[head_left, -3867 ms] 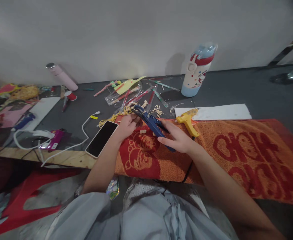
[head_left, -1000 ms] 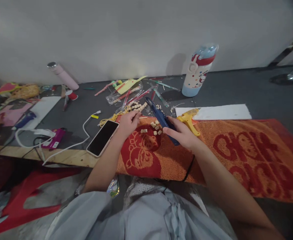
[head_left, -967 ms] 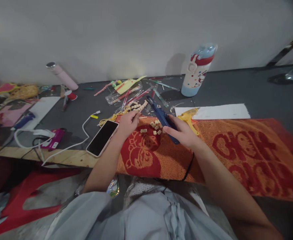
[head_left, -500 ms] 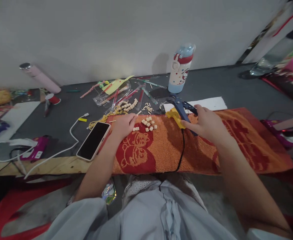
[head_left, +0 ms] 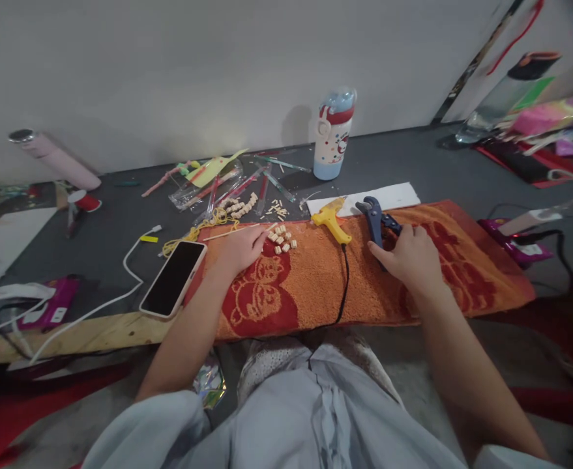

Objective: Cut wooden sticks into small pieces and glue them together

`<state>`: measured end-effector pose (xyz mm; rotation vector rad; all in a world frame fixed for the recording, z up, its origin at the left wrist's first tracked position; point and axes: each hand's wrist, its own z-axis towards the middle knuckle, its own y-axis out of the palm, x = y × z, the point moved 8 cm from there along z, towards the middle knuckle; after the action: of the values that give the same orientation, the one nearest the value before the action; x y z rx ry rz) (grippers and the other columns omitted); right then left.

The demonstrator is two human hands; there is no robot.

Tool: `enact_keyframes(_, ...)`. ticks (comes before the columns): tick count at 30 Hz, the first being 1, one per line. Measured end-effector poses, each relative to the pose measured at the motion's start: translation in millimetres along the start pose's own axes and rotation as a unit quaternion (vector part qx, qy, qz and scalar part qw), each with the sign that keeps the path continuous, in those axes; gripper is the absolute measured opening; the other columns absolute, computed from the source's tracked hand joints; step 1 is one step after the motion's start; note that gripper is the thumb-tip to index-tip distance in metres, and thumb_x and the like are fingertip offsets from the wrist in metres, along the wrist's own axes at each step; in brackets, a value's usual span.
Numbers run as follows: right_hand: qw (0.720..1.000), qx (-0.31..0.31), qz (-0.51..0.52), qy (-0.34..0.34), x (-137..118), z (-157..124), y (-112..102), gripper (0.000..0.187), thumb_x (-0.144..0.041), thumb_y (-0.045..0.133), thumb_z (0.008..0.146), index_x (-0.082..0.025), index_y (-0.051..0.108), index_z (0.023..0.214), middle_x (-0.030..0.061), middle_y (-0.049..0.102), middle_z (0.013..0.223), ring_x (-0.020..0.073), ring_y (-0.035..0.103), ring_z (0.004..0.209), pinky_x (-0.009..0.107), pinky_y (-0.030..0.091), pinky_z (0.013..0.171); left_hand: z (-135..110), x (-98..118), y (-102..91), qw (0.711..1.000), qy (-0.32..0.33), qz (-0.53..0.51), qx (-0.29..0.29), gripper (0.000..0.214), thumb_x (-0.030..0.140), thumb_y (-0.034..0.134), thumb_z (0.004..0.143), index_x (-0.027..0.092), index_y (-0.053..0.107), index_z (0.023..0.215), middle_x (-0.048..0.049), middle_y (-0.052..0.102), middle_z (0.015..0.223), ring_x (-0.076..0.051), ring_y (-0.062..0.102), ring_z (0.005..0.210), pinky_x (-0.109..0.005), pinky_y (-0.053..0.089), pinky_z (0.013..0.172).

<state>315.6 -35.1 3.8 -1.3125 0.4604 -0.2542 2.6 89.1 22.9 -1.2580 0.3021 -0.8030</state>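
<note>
My right hand (head_left: 411,258) is closed around the handles of a blue cutter (head_left: 375,217) that rests on the orange towel (head_left: 325,286), to the right of a yellow glue gun (head_left: 332,219). My left hand (head_left: 240,247) pinches a thin wooden stick (head_left: 235,230) at the towel's left end. A small pile of cut wooden pieces (head_left: 281,238) lies just right of the left hand's fingers.
A phone (head_left: 173,287) lies left of the towel beside a white cable (head_left: 130,260). Behind are more wooden bits (head_left: 240,206), packaged sticks (head_left: 218,185), a cartoon water bottle (head_left: 332,133), a pink flask (head_left: 56,161) and a white sheet (head_left: 388,195). Coloured supplies lie far right.
My right hand carried the blue cutter rightward past the glue gun and lowered it onto the towel. The view swung right. My left hand stayed by the wooden pieces.
</note>
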Motion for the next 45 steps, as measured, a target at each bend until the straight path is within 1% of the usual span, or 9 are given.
enact_keyframes(8,0.999,0.027,-0.038,-0.021,-10,-9,2,0.081,-0.060,0.053,0.081,0.008,0.049,0.125,0.0355,0.057,0.110,0.0456,0.054,0.104,0.054,0.042,0.086,1,5,0.1,1.000,0.006,0.003,-0.005,0.036,0.036,0.038,0.099,0.020,0.068,0.087,-0.0063,0.073,0.084,-0.018,0.065,0.073,-0.028,0.044,0.065)
enact_keyframes(14,0.998,-0.009,-0.050,-0.031,-6,-5,6,0.100,-0.066,0.054,0.081,0.017,0.039,0.134,0.0398,0.055,0.118,0.0473,0.051,0.114,0.053,0.037,0.095,1,10,-1.5,1.000,0.015,0.000,0.007,0.034,0.035,0.040,0.098,0.019,0.069,0.091,-0.0063,0.074,0.087,-0.017,0.066,0.075,-0.028,0.046,0.067)
enact_keyframes(16,0.998,-0.010,-0.033,-0.055,-13,-4,-3,0.097,-0.066,0.053,0.082,0.017,0.043,0.131,0.0403,0.054,0.118,0.0476,0.050,0.115,0.053,0.038,0.095,0,14,-1.6,1.000,0.022,-0.003,0.010,0.032,0.033,0.041,0.098,0.019,0.070,0.096,-0.0070,0.075,0.093,-0.018,0.067,0.080,-0.028,0.048,0.071)
enact_keyframes(19,0.990,0.010,0.025,-0.136,-45,-3,-22,0.073,-0.053,0.050,0.088,0.007,0.051,0.129,0.0347,0.055,0.122,0.0448,0.049,0.117,0.053,0.037,0.100,0,18,-2.4,0.999,0.030,-0.003,0.018,0.032,0.031,0.041,0.099,0.017,0.070,0.103,-0.0090,0.075,0.099,-0.019,0.068,0.090,-0.030,0.050,0.080)
enact_keyframes(24,0.940,-0.043,0.236,-0.244,-123,0,-28,0.043,-0.035,0.047,0.092,-0.008,0.062,0.121,0.0202,0.067,0.107,0.0307,0.061,0.098,0.043,0.046,0.089,-1,22,-7.0,0.998,0.054,0.000,0.039,0.032,0.032,0.041,0.100,0.017,0.067,0.111,-0.0101,0.073,0.110,-0.020,0.066,0.103,-0.033,0.050,0.093)
enact_keyframes(29,0.863,-0.143,0.416,-0.248,-179,10,-6,0.028,-0.039,0.056,0.087,-0.015,0.071,0.093,0.0078,0.071,0.084,0.0189,0.061,0.075,0.033,0.045,0.071,-3,22,-11.3,0.996,0.079,0.029,0.034,0.035,0.033,0.036,0.100,0.017,0.065,0.113,-0.0097,0.073,0.108,-0.021,0.066,0.099,-0.034,0.051,0.089)
enact_keyframes(33,0.811,-0.199,0.500,-0.230,-195,17,8,0.019,-0.034,0.062,0.081,-0.015,0.067,0.081,0.0035,0.067,0.077,0.0142,0.056,0.070,0.029,0.043,0.068,-3,21,-10.5,0.995,0.084,0.047,0.015,0.036,0.031,0.036,0.100,0.017,0.065,0.116,-0.0112,0.072,0.112,-0.022,0.066,0.100,-0.035,0.051,0.090)
enact_keyframes(39,0.776,-0.246,0.538,-0.220,-201,21,30,0.017,-0.032,0.061,0.081,-0.017,0.065,0.074,-0.0014,0.057,0.064,0.0110,0.048,0.060,0.027,0.038,0.058,-3,25,-4.4,0.993,0.083,0.087,0.009,0.034,0.028,0.038,0.098,0.015,0.065,0.115,-0.0130,0.073,0.109,-0.024,0.069,0.096,-0.037,0.051,0.084)
enact_keyframes(45,0.738,-0.247,0.607,-0.161,-201,18,41,0.016,-0.031,0.062,0.078,-0.016,0.063,0.072,-0.0015,0.056,0.062,0.0091,0.047,0.055,0.026,0.038,0.054,-1,34,-2.4,0.989,0.071,0.127,0.030,0.030,0.019,0.036,0.096,0.013,0.064,0.106,-0.0126,0.072,0.095,-0.024,0.066,0.089,-0.034,0.049,0.079)
